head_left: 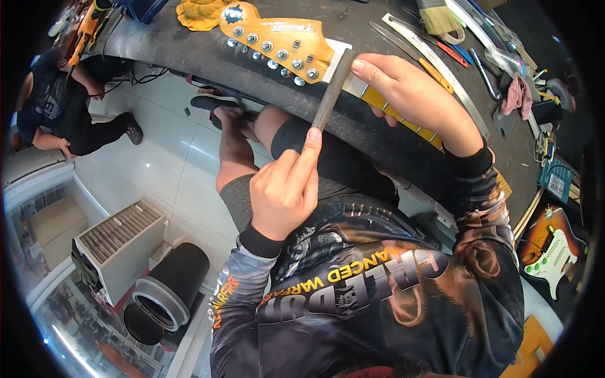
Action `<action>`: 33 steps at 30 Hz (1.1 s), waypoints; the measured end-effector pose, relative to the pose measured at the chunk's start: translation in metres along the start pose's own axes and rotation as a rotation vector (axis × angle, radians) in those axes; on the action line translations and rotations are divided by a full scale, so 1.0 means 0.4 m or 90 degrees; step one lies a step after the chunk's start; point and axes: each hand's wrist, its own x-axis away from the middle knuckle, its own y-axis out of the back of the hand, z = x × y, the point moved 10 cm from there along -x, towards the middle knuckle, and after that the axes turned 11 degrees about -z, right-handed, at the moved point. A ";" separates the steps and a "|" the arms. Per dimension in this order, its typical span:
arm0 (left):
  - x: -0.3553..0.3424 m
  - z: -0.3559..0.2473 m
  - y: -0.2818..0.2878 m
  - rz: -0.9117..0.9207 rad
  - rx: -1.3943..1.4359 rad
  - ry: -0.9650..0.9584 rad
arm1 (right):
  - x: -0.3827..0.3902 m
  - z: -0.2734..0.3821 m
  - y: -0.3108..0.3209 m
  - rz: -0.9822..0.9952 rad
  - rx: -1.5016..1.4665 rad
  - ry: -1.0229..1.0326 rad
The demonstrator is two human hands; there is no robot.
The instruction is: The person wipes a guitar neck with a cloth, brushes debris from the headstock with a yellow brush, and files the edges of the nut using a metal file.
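Gripping a bar (333,93), left hand (283,188) and right hand (403,85) have guitar headstock (277,45), brush (439,21) nearby.

White lettering (293,28) is marking the amber wooden guitar headstock (277,38); grey and yellow lettering (383,277) is crossing the dark long-sleeved shirt (391,346).

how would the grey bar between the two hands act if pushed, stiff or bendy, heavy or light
The grey bar is probably stiff: it looks straight between the left hand and right hand. Its dull grey surface suggests metal, so it may feel fairly heavy for its size.
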 end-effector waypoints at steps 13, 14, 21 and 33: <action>-0.005 0.002 -0.003 0.009 0.002 0.012 | -0.001 0.004 0.006 -0.038 0.004 0.028; -0.008 0.001 0.000 0.015 0.006 0.020 | -0.001 0.004 0.006 -0.038 0.004 0.028; -0.029 0.001 0.000 0.017 0.040 0.043 | 0.002 0.005 0.001 -0.006 0.023 0.012; -0.023 0.001 0.012 0.042 0.060 0.068 | 0.013 0.017 0.003 -0.003 0.046 -0.007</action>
